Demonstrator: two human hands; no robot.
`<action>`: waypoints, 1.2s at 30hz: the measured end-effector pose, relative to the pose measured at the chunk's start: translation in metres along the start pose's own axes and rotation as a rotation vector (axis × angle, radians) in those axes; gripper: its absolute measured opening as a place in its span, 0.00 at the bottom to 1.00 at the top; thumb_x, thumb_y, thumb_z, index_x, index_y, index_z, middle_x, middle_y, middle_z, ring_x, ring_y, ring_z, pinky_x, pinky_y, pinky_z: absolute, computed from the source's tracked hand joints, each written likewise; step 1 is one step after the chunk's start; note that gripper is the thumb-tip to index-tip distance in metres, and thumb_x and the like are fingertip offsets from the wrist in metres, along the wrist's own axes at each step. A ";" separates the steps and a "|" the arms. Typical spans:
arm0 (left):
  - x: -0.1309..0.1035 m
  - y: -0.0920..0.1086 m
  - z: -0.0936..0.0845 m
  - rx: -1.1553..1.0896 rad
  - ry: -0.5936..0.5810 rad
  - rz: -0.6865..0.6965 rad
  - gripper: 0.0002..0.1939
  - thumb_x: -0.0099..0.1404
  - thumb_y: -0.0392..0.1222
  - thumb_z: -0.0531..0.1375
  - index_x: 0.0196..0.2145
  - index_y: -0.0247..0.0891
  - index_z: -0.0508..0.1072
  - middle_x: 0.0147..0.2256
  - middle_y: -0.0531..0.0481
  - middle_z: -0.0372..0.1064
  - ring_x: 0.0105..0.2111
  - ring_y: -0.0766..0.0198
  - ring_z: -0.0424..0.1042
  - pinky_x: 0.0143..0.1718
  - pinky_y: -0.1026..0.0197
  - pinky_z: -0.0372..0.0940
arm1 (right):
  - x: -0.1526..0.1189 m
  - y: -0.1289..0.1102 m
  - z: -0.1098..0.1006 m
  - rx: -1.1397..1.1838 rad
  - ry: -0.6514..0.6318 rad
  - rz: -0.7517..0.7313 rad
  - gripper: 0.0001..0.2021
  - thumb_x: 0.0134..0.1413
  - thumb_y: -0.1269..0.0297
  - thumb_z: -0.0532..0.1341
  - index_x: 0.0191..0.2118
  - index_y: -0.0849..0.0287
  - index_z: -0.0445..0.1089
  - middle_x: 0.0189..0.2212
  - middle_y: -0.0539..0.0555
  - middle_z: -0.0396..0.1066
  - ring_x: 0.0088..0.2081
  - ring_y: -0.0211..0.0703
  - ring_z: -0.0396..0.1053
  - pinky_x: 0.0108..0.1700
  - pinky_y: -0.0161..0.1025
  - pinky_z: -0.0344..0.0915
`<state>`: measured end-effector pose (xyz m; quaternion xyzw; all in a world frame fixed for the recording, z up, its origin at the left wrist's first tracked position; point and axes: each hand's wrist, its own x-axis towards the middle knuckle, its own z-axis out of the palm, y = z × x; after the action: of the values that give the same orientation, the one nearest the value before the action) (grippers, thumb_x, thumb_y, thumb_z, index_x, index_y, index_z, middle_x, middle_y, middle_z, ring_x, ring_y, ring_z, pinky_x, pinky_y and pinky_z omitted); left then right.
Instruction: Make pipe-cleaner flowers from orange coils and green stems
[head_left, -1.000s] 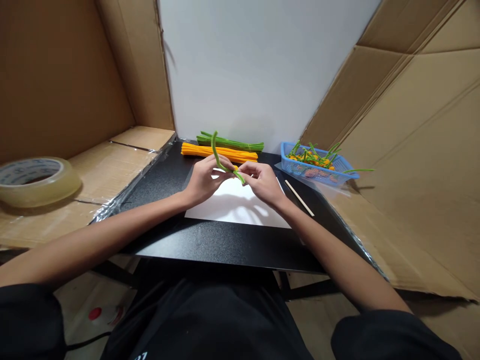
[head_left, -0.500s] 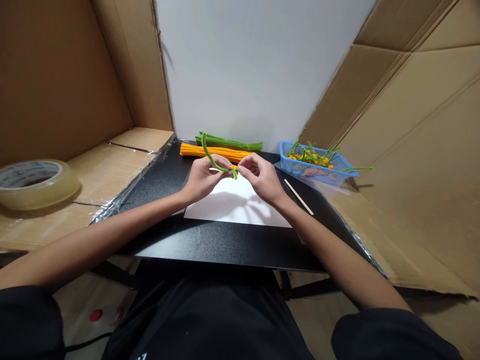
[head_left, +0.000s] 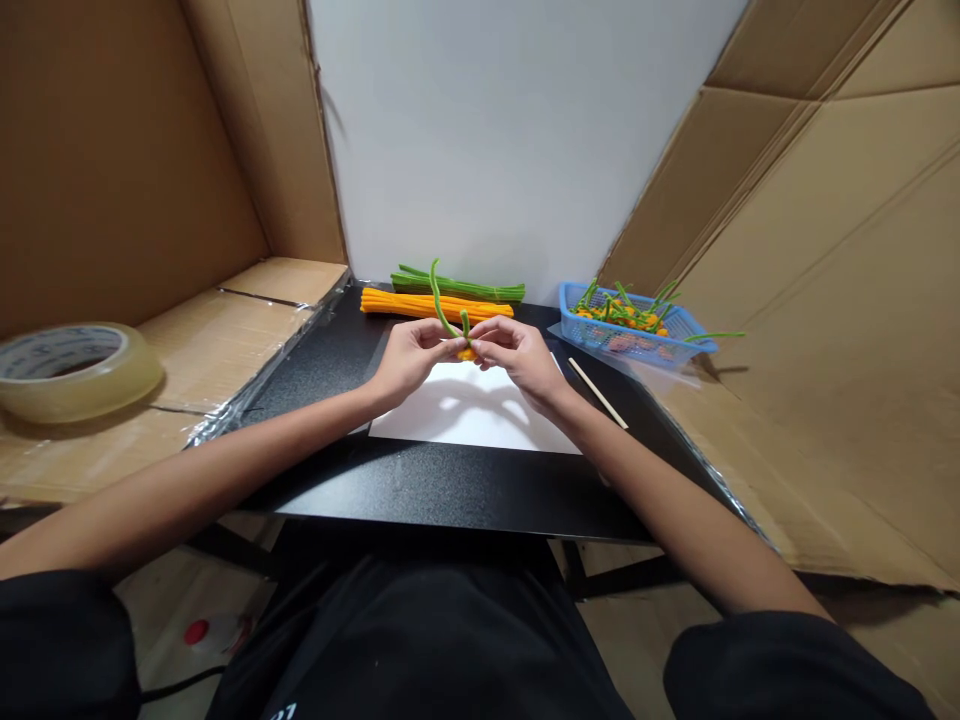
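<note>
Between my two hands is a small pipe-cleaner piece (head_left: 467, 354), an orange coil with green stems rising from it. My left hand (head_left: 412, 360) pinches it from the left side, where a long green stem stands up and curves. From the right, the thumb and fingers of my right hand (head_left: 521, 362) close on the same piece, near a short green stem. Fingertips hide part of the orange coil. Below the hands lies a white sheet of paper (head_left: 480, 425) on the black table (head_left: 420, 490).
Behind my hands lie an orange pipe-cleaner bundle (head_left: 405, 303) and a green bundle (head_left: 495, 292). A blue basket (head_left: 675, 350) of orange and green pieces stands at right. A thin stick (head_left: 598, 393) rests beside the paper. Clear tape (head_left: 82, 370) sits at left on cardboard.
The pipe-cleaner piece has turned in my hands: the green ends now point up and the orange coil faces down. Both hands remain together over the paper.
</note>
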<state>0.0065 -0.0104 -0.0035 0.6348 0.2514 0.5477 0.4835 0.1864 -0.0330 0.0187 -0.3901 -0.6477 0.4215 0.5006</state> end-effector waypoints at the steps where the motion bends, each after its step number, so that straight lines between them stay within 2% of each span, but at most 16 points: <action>1: 0.000 0.000 0.000 0.002 0.004 -0.011 0.24 0.50 0.58 0.74 0.31 0.33 0.78 0.30 0.44 0.79 0.31 0.58 0.80 0.37 0.54 0.78 | 0.000 0.001 0.000 -0.001 -0.010 0.016 0.12 0.46 0.58 0.70 0.36 0.58 0.74 0.27 0.50 0.74 0.29 0.39 0.70 0.33 0.38 0.69; 7: 0.001 -0.001 -0.001 0.021 -0.004 -0.026 0.25 0.49 0.57 0.75 0.32 0.32 0.76 0.31 0.44 0.79 0.31 0.58 0.80 0.37 0.54 0.79 | 0.001 0.002 -0.003 -0.016 -0.040 -0.066 0.15 0.44 0.58 0.74 0.37 0.58 0.76 0.35 0.52 0.75 0.38 0.41 0.73 0.37 0.37 0.72; 11: 0.000 -0.004 -0.002 0.023 0.019 0.000 0.26 0.50 0.55 0.75 0.36 0.32 0.74 0.32 0.44 0.79 0.33 0.56 0.81 0.34 0.55 0.80 | 0.000 0.003 -0.003 0.111 -0.091 0.056 0.20 0.39 0.54 0.77 0.37 0.58 0.76 0.39 0.53 0.75 0.37 0.42 0.75 0.38 0.42 0.76; 14: 0.000 -0.004 -0.003 0.026 0.015 0.036 0.26 0.52 0.53 0.75 0.41 0.34 0.73 0.34 0.44 0.79 0.33 0.57 0.81 0.33 0.57 0.80 | 0.001 0.005 -0.003 0.182 -0.058 0.119 0.21 0.36 0.52 0.78 0.34 0.59 0.75 0.36 0.52 0.76 0.36 0.41 0.76 0.42 0.45 0.76; 18: -0.001 0.000 -0.004 0.096 -0.066 0.107 0.21 0.60 0.54 0.70 0.43 0.35 0.75 0.40 0.42 0.78 0.35 0.60 0.80 0.34 0.59 0.79 | 0.004 0.006 -0.005 0.214 -0.005 0.109 0.22 0.32 0.53 0.79 0.31 0.59 0.74 0.32 0.51 0.76 0.36 0.41 0.75 0.44 0.44 0.75; 21: -0.001 0.004 -0.007 0.240 -0.075 0.236 0.17 0.65 0.53 0.66 0.43 0.36 0.77 0.41 0.42 0.78 0.37 0.61 0.79 0.32 0.62 0.77 | 0.006 0.007 -0.007 0.191 0.036 0.084 0.22 0.31 0.53 0.79 0.30 0.59 0.73 0.30 0.51 0.76 0.35 0.41 0.75 0.42 0.44 0.75; 24: 0.002 0.007 -0.015 0.506 -0.098 0.494 0.12 0.69 0.49 0.62 0.39 0.37 0.79 0.39 0.43 0.78 0.37 0.62 0.77 0.35 0.62 0.75 | 0.007 0.007 -0.007 0.144 0.054 0.059 0.21 0.32 0.52 0.78 0.30 0.59 0.74 0.29 0.51 0.75 0.33 0.41 0.74 0.40 0.43 0.74; 26: 0.005 0.009 -0.021 0.678 -0.177 0.665 0.10 0.72 0.45 0.60 0.38 0.39 0.80 0.38 0.44 0.78 0.38 0.62 0.77 0.40 0.59 0.75 | 0.006 0.007 -0.007 0.087 0.047 0.020 0.21 0.35 0.52 0.77 0.30 0.60 0.74 0.29 0.51 0.76 0.32 0.41 0.74 0.39 0.43 0.74; 28: 0.008 0.011 -0.028 0.806 -0.291 0.766 0.10 0.73 0.42 0.58 0.39 0.42 0.80 0.39 0.45 0.79 0.39 0.61 0.77 0.42 0.58 0.74 | 0.004 0.006 -0.005 0.000 0.047 -0.038 0.19 0.38 0.52 0.76 0.30 0.60 0.74 0.29 0.52 0.76 0.32 0.41 0.73 0.40 0.43 0.74; 31: 0.012 0.016 -0.035 0.907 -0.382 0.821 0.09 0.72 0.41 0.58 0.40 0.45 0.80 0.39 0.47 0.79 0.40 0.61 0.77 0.42 0.58 0.73 | 0.000 0.002 -0.002 -0.135 0.070 -0.124 0.14 0.45 0.56 0.73 0.31 0.60 0.75 0.31 0.54 0.76 0.33 0.42 0.74 0.40 0.43 0.73; 36: 0.014 0.020 -0.037 1.021 -0.351 0.834 0.09 0.72 0.46 0.60 0.40 0.45 0.80 0.37 0.48 0.79 0.40 0.61 0.77 0.42 0.58 0.72 | -0.009 -0.003 0.006 -0.235 0.100 -0.215 0.08 0.52 0.59 0.68 0.33 0.59 0.77 0.34 0.55 0.78 0.36 0.44 0.75 0.40 0.42 0.74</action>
<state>-0.0286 0.0060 0.0188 0.9067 0.1305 0.3898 -0.0942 0.1822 -0.0430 0.0178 -0.3949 -0.7048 0.2669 0.5254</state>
